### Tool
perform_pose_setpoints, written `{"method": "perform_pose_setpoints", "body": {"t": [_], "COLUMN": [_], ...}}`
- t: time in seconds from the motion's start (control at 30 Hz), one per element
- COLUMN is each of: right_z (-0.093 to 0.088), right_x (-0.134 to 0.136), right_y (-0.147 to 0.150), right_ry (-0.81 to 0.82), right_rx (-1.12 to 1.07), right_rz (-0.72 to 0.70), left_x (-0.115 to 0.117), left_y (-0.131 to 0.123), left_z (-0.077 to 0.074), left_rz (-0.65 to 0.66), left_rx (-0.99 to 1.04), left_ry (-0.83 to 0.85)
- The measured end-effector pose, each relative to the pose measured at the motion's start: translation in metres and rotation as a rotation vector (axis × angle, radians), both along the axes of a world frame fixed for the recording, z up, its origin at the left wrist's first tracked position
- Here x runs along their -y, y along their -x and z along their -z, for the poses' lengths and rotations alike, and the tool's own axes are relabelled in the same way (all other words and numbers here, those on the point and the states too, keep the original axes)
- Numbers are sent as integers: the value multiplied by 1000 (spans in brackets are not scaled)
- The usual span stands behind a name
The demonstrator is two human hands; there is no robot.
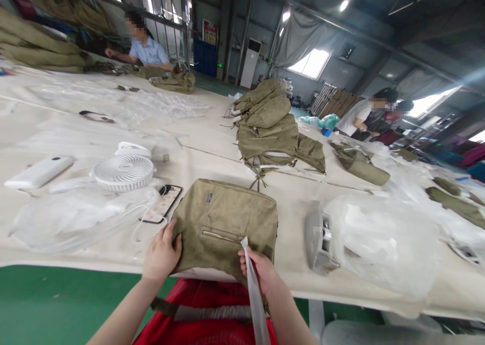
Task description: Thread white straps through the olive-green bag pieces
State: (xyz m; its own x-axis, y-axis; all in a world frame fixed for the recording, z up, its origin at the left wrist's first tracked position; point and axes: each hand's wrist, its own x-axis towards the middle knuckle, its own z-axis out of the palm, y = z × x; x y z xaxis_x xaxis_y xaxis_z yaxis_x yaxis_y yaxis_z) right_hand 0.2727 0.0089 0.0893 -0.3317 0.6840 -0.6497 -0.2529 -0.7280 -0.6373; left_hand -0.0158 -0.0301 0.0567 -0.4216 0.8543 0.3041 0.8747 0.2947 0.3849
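An olive-green fabric bag lies in front of me at the table's near edge, its front facing up. It has a small dark label and a short front zipper. My left hand grips the bag's left side, thumb and forefinger on the fabric. Closed near the zipper's right end, my right hand pinches a thin whitish strip that hangs down toward my lap. Whether the strip is fixed to the zipper, I cannot tell. A strap partly wrapped in white lies across my red clothing.
Left of the bag are a phone, a white fan, a white power bank and clear plastic. Olive bags are piled beyond. At right stands a grey device beside a plastic bag. Other people work farther off.
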Motion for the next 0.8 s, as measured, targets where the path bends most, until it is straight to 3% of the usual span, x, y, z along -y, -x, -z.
{"method": "perform_pose_setpoints", "body": {"t": [0.27, 0.4, 0.5, 0.57, 0.63, 0.73, 0.8], "right_z": [4, -9, -18, -17, -10, -1, -5], "right_x": [-1, -5, -14, -23, -33, -40, -37], "right_y": [1, -13, -36, -50, -58, -53, -39], "right_ry": [-131, -392, -699, -792, -740, -586, -598], "right_rx": [175, 506, 843, 979, 1003, 855, 729], "right_rz": [13, -58, 144, 325, 389, 297, 237], "left_x": [0, 0, 0, 0, 1, 2, 3], "left_y": [0, 2, 3, 2, 2, 2, 2], "left_z": [3, 7, 9, 9, 9, 10, 11], "left_rz": [3, 18, 24, 21, 19, 23, 26], "left_rx": [-59, -65, -55, -42, -32, -37, -46], "left_ry": [-22, -35, -38, -43, -52, -53, -47]}}
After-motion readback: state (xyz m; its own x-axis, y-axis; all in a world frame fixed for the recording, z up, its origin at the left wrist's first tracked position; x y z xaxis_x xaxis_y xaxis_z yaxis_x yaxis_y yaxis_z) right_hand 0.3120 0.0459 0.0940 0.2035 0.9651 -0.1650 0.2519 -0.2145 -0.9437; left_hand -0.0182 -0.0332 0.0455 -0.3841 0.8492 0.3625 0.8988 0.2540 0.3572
